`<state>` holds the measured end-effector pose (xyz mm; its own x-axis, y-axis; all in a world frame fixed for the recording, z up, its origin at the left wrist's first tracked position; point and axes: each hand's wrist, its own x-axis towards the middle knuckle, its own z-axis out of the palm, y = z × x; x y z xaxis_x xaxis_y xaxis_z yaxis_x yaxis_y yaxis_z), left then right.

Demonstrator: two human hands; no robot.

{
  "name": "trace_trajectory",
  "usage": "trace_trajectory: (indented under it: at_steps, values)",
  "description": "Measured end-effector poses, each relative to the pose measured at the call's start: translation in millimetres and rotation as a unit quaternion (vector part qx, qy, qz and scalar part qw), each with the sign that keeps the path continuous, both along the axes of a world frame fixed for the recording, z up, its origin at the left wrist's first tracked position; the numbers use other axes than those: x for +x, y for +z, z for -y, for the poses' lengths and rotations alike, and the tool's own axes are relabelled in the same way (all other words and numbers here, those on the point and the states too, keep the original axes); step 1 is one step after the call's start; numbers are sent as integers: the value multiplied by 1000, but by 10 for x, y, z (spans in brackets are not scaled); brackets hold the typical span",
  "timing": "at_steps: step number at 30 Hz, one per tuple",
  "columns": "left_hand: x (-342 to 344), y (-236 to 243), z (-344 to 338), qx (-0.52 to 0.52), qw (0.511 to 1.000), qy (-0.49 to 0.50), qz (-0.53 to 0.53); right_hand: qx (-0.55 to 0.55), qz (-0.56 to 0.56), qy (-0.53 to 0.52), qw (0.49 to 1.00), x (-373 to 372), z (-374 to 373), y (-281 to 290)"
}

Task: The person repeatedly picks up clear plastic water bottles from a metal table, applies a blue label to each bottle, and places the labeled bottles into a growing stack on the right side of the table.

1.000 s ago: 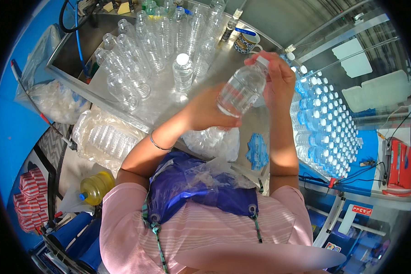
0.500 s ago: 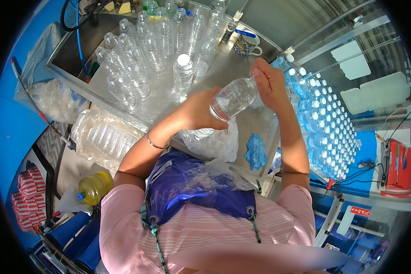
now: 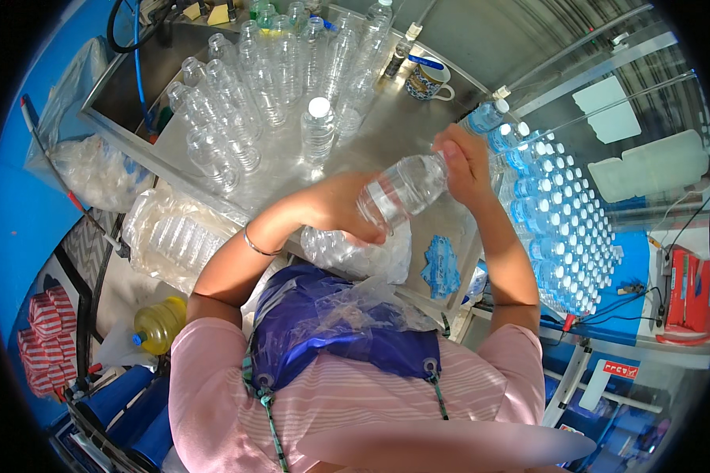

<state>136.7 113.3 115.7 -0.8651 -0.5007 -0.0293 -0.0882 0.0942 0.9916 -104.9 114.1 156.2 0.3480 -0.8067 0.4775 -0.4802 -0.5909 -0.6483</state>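
A clear plastic bottle (image 3: 403,190) is tilted between my two hands, above the steel counter. My left hand (image 3: 341,206) is wrapped round its lower body. At the bottle's neck, my right hand (image 3: 463,163) is closed in a fist that hides the top, so I cannot see whether a cap is on. Below the bottle lies a clear plastic bag (image 3: 390,260) with something ribbed and transparent beside it. A stack of blue-and-clear labels (image 3: 440,268) rests on the counter to the right. One bottle with a white cap (image 3: 318,130) stands upright just beyond my left hand.
Several uncapped clear bottles (image 3: 264,87) stand at the back left, beside a steel sink (image 3: 126,79). Rows of capped, blue-labelled bottles (image 3: 556,213) fill the right side. A patterned mug (image 3: 427,81) is at the back. A bag of empty bottles (image 3: 177,236) sits at the left.
The bottle and both hands have shifted slightly toward me. My right hand has turned at the neck and come down a little.
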Motion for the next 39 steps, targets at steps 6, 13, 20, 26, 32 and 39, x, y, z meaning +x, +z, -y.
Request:
trace_trajectory:
  at_steps: [6,13,20,26,32,39]
  values:
    - [-291,-132,27,-221,936,171,216,134,-67,-150,977,-185,124,-490]
    - [-820,-736,566,-179,950,255,-9,216,285,-208,910,-754,-540,-997]
    - [-1152,-1309,1169,-204,921,314,-106,234,-201,-474,825,-1013,-1642,-1882]
    - [-1249,-1549,1111,-228,917,322,-64,114,-175,-506,837,-848,-1927,-2262]
    - [-1041,-1213,952,-256,865,275,334,-12,-124,-473,872,-676,-1572,-1791]
    - [-988,-972,144,186,957,7,-224,24,97,-350,931,-84,-791,-1002]
